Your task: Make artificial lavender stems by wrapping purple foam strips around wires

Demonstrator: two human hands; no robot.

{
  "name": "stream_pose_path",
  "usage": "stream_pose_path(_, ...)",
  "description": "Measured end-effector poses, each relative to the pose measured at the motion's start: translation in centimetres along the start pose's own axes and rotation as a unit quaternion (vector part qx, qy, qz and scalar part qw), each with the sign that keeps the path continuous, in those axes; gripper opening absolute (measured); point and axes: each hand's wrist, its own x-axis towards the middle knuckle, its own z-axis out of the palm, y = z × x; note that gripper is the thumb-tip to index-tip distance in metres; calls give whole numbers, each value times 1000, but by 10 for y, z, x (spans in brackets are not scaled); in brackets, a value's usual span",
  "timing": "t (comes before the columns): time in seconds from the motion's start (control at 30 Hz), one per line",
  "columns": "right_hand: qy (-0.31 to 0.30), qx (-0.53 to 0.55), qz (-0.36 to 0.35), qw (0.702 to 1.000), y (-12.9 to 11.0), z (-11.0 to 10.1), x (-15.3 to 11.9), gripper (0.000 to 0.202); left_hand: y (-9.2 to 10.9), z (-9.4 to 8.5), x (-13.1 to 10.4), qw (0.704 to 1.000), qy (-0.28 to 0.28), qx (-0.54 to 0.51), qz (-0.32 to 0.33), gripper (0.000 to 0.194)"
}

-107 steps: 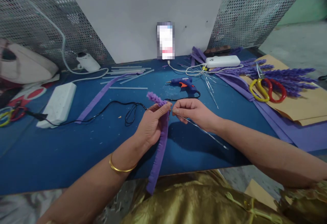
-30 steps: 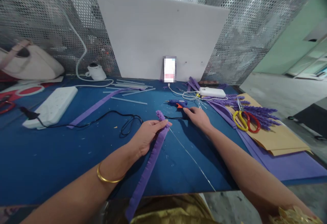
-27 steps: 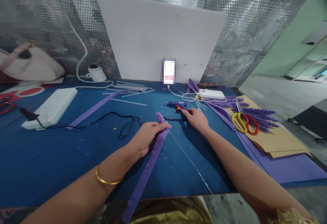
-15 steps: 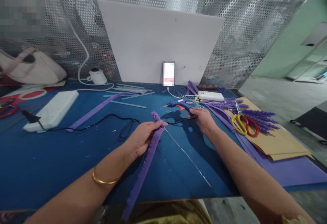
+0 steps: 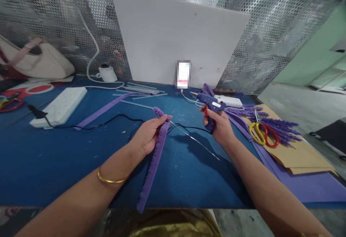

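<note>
Pinching just left of the middle of the frame, there was the left hand [image 5: 147,132], thumb and fingers closed on a purple strip [image 5: 152,168] and the wire [image 5: 194,139] together! Up top, the strip's curled tip [image 5: 158,111] poked out beyond the thumb; below, the long fringed tail hung down to the table's front edge at bottom centre. And the wire? It slanted away to the lower right, thin and silvery, its far end over the blue table [image 5: 81,165].

Across to the right of centre, the right hand [image 5: 221,125] had its fingers wrapped firmly round the handle of a blue glue gun [image 5: 212,103], forefinger at the orange trigger. The nozzle pointed left, below the phone [image 5: 183,74], well apart from the strip. A black cord [image 5: 116,117] showed on both sides of the left hand, running to the white power strip [image 5: 62,103] at the left.

Upper left of centre, a scatter of glue sticks [image 5: 137,104] lay beside a second purple strip [image 5: 104,110]. And over at the right, scissors [image 5: 260,123] with yellow and red handles lay by the purple flower stems [image 5: 281,127], brown paper [image 5: 300,161] spread beneath!
</note>
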Motion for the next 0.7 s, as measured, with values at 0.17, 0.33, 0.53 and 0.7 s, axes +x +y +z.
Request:
stream_pose_path(0.17, -100, -160, -42, 981, -10, 3, -13, 25, 2, -7, 8, 999, 13, 8, 33, 28)
stream_pose_path(0.33, -142, -295, -74, 942, -5, 10, -28, 28, 3, -7, 9, 999, 5, 8, 42, 36)
stream_pose_path(0.53, -163, -378, -146, 900, -5, 16, -41, 29, 2, -4, 7, 999, -6, -6, 38, 29)
stream_pose_path(0.7, -143, -436, -161, 874, -7, 21, -43, 31, 1, -5, 8, 999, -7, 7, 40, 30)
